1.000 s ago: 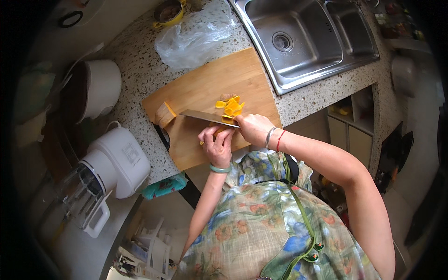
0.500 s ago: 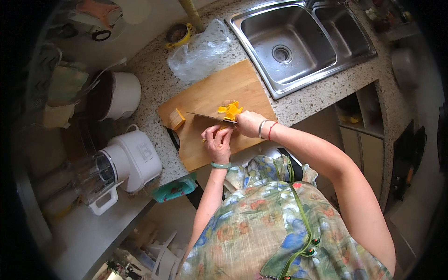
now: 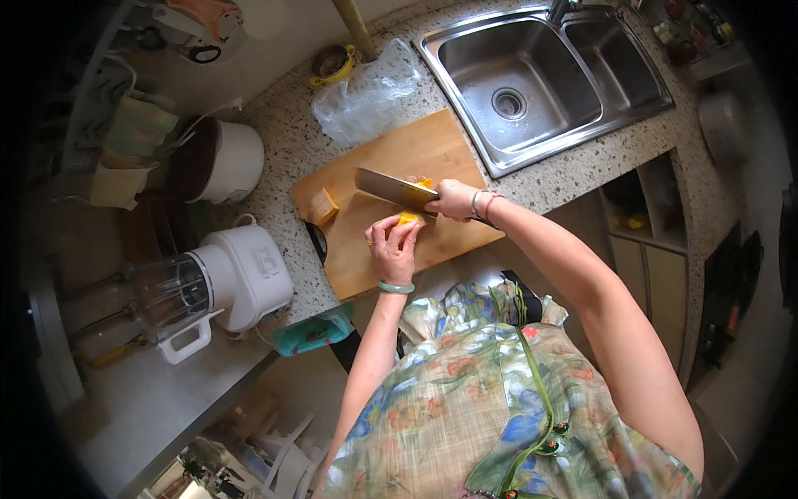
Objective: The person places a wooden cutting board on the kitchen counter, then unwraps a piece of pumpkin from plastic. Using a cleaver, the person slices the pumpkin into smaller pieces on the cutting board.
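A wide-bladed kitchen knife [image 3: 391, 190] is in my right hand [image 3: 455, 200], whose fingers wrap round its handle. Its blade slants to the left above the wooden cutting board [image 3: 432, 141]. My left hand [image 3: 392, 252] pinches a small orange-fleshed pumpkin piece [image 3: 408, 218] against the board, just on the near side of the blade. Cut orange slices [image 3: 423, 182] lie beyond the knife and are mostly hidden by it. At the board's left side rests a larger pumpkin chunk [image 3: 324, 206] with tan skin.
Beyond the board lie a crumpled clear plastic bag [image 3: 366, 100] and a yellow-handled cup [image 3: 332, 64]. A steel double sink [image 3: 490, 154] is set into the speckled counter at the right. On the left stand a white blender [image 3: 241, 279] and a white rice cooker [image 3: 237, 162].
The knife has lifted and tilted, so its broad side shows, and my right hand has moved slightly right. The pumpkin piece under my left fingers shows more. The whole view has shifted a little.
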Available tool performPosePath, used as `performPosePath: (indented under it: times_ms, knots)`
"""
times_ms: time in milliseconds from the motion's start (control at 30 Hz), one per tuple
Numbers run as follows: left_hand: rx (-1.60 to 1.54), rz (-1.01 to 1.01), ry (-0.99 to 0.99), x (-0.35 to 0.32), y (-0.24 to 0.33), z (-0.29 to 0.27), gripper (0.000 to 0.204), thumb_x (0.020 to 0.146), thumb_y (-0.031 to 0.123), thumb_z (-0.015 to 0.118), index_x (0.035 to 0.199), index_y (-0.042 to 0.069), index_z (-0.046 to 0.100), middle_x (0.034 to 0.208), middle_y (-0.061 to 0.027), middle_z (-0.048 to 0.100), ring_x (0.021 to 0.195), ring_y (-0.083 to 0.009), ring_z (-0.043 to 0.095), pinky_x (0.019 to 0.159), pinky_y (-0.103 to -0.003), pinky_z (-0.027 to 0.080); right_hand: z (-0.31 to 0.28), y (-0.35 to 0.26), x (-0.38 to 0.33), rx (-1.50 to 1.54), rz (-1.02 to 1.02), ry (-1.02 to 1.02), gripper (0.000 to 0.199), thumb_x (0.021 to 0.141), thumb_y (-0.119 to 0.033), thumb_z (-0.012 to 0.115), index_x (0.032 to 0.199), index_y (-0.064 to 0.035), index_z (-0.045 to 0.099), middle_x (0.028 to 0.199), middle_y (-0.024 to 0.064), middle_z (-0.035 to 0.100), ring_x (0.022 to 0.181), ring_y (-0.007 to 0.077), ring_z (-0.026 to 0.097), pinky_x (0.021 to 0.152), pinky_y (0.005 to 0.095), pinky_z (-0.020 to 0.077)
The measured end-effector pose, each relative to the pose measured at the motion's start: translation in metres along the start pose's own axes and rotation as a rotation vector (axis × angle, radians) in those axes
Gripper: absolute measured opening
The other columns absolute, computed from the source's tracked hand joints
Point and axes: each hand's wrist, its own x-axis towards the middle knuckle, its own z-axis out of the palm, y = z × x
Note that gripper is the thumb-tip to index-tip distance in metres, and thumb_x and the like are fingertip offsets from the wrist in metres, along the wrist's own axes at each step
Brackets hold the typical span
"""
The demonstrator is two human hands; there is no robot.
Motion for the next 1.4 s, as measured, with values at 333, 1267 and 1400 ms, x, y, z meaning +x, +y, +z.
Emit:
performPosePath:
  times_ms: [333, 1267, 1400]
  knots:
    - [-0.033, -0.03, -0.103, 0.001, -0.006, -0.007, 0.039, 0.075, 0.001, 0.079, 0.11, 0.011, 0.066, 0.115, -0.0122, 0.062, 0.108, -0.0323, 0.057, 0.092, -0.042, 0.047, 0.026, 0.015, -0.063, -0.07, -0.265, 0.466, 0.026, 0.094, -0.02, 0.056, 0.118, -0.0117, 0.063, 0.084, 0.0253, 0.067, 0.079, 0.0444, 0.065, 0.072, 0.0551, 0.0524]
    - [-0.256, -0.231, 0.212, -0.02, -0.015, 0.018, 0.033, 0.074, -0.002, 0.075, 0.103, 0.012, 0.067, 0.108, -0.007, 0.064, 0.104, -0.0301, 0.058, 0.09, -0.041, 0.043, 0.078, -0.001, -0.142, -0.549, -0.172, 0.491, 0.053, 0.09, -0.01, 0.056, 0.141, -0.0027, 0.045, 0.085, 0.0127, 0.064, 0.064, 0.0249, 0.068, 0.052, 0.0365, 0.0542]
    - [-0.093, -0.125, 0.193, -0.016, -0.015, 0.014, 0.035, 0.073, -0.003, 0.077, 0.103, 0.012, 0.067, 0.108, -0.0056, 0.063, 0.104, -0.0283, 0.058, 0.09, -0.039, 0.043, 0.08, 0.0, -0.142, -0.522, -0.162, 0.503, 0.057, 0.088, -0.008, 0.058, 0.143, -0.0039, 0.043, 0.083, 0.0135, 0.063, 0.062, 0.0269, 0.068, 0.052, 0.038, 0.0539]
